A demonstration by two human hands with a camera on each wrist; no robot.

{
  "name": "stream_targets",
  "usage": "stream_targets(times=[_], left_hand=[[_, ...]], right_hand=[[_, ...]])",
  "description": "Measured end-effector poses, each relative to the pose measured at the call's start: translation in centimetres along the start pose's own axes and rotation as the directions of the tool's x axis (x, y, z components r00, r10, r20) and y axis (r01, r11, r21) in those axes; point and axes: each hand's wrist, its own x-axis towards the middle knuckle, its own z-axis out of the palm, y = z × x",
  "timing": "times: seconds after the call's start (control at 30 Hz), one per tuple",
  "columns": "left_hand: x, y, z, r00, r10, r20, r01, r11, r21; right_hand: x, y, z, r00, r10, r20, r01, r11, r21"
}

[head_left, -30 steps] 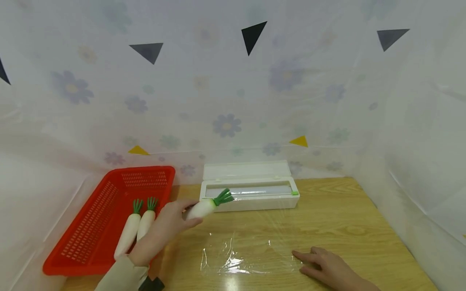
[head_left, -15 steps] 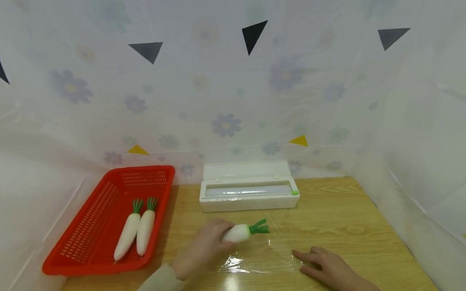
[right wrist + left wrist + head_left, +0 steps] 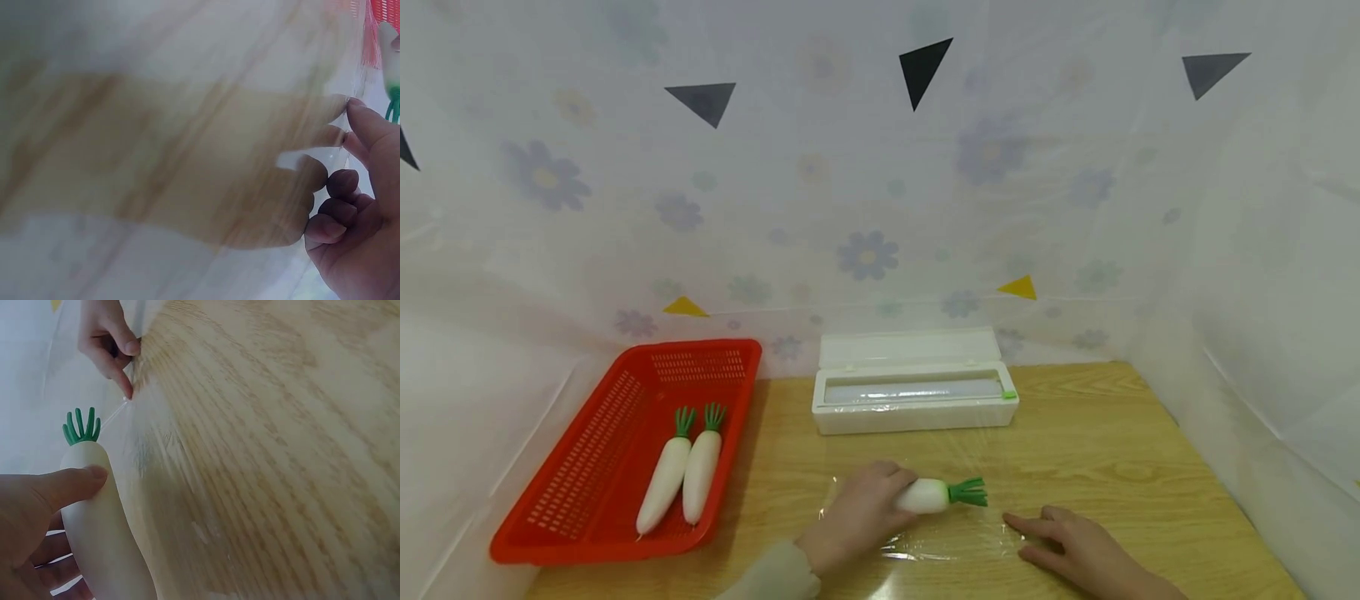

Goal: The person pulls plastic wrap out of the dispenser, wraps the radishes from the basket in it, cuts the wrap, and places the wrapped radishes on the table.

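White radish [image 3: 925, 496] gripped in left hand [image 3: 857, 517] w/ thumb on top; right hand [image 3: 1075, 550] flat, fingers pressing cling film [image 3: 917, 533].

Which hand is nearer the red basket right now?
Left. The left hand grips a white radish on the cling film, right of the red basket. The right hand rests farther right on the table.
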Motion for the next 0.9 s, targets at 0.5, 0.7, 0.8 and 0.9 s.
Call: stream_targets(times=[0.5, 0.7, 0.8, 0.9], left_hand=[[0.2, -0.4, 1.8, 0.999, 0.033, -0.022, -0.032, 0.998, 0.052], [0.0, -0.6, 2.1, 1.0, 0.023, -0.014, -0.022, 0.999, 0.043], [0.0, -0.6, 2.3, 0.999, 0.028, -0.035, -0.027, 0.999, 0.043], [0.0, -0.7, 2.5, 0.998, 0.024, -0.06, -0.022, 0.999, 0.042]], right_hand=[[0.0, -0.1, 0.0, 1.0, -0.02, -0.023, 0.019, 0.999, -0.03], [0.0, -0.1, 0.1, 0.999, -0.025, -0.045, 0.023, 0.998, -0.051], [0.1, -0.1, 0.1, 1.0, 0.013, -0.026, -0.013, 1.0, -0.028], [0.1, -0.2, 0.1, 0.999, 0.034, -0.012, -0.034, 0.999, -0.012]])
